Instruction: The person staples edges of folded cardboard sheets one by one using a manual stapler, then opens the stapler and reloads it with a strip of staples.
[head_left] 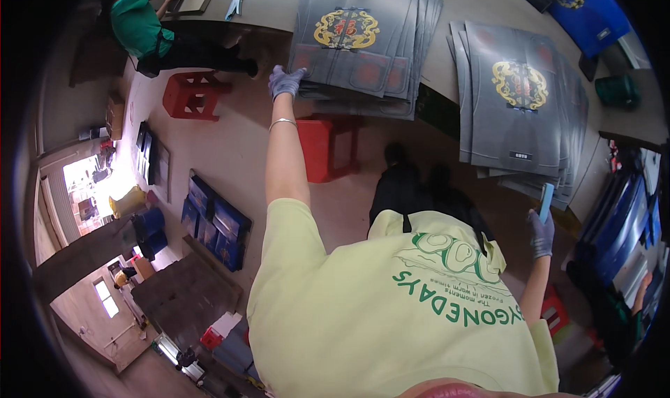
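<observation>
My left hand (286, 82), in a grey glove with a thin bracelet on the wrist, reaches far out and grips the near left corner of a stack of flat grey cardboard sheets (363, 42) printed with a gold and red emblem. A second stack of the same sheets (520, 105) lies to the right on the table. My right hand (541, 234), also gloved, is low by that second stack's near edge and holds a small light blue flat tool (546, 201) upright. My yellow shirt fills the lower middle.
The long table (447, 63) runs across the top. Two red plastic stools (195, 94) (328, 146) stand on the floor below it. A person in a green shirt (136, 24) works at the far left end. Blue boxes (213, 223) lie on the floor; a green cup (618, 91) is at right.
</observation>
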`<control>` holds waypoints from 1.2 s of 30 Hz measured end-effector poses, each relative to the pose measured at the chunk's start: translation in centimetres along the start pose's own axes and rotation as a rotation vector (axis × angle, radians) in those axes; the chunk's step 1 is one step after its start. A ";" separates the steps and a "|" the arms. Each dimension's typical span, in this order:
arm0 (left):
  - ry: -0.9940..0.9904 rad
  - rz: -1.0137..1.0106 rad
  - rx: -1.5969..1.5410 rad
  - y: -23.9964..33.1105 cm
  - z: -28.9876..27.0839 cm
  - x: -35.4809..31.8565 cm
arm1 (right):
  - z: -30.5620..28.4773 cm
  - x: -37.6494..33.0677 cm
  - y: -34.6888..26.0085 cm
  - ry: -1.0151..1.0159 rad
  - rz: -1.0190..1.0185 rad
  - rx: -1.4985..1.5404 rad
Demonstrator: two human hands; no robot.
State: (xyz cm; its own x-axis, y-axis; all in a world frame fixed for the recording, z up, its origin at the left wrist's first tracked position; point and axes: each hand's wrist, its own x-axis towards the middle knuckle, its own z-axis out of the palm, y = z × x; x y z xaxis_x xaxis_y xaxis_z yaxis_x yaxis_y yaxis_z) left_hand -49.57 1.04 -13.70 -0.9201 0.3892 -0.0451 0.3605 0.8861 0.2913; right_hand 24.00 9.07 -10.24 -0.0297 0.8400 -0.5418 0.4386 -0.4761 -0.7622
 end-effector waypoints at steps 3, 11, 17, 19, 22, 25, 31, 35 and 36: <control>-0.203 -0.098 0.112 1.1 -0.1 0.3 | 0.9 0.0 -1.0 -0.083 -0.082 -0.033; -0.279 -0.208 -0.466 1.5 2.0 -10.5 | 1.7 -2.0 -2.1 -0.194 -0.048 -0.075; -0.807 -0.161 -1.111 10.1 0.3 -29.8 | 8.8 -4.5 -5.8 -0.590 0.028 -0.023; -0.744 -0.162 -1.203 11.2 1.9 -33.4 | 11.4 -4.4 -6.4 -0.749 0.015 -0.014; -0.664 -0.110 -1.085 12.8 2.3 -37.5 | 13.7 -3.8 -5.3 -0.866 -0.003 -0.013; -0.625 -0.077 -1.078 13.3 1.9 -39.6 | 14.3 -3.5 -5.4 -0.912 -0.004 0.003; -0.657 -0.057 -1.037 14.3 1.6 -41.7 | 15.1 -4.9 -4.8 -0.663 0.076 -0.097; -0.700 -0.127 -1.026 12.8 1.6 -41.3 | 14.3 -3.8 -5.4 -0.777 0.138 -0.160; -0.717 -0.117 -1.019 12.3 1.2 -41.2 | 13.6 -3.3 -5.4 -0.786 0.114 -0.084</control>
State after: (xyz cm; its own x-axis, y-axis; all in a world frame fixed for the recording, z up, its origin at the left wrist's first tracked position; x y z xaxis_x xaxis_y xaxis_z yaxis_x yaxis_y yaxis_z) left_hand -7.01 -3.77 -9.36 -0.5324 0.6545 -0.5369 -0.2941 0.4517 0.8423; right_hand 9.50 5.35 -9.11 -0.5915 0.3427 -0.7298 0.5424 -0.5006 -0.6747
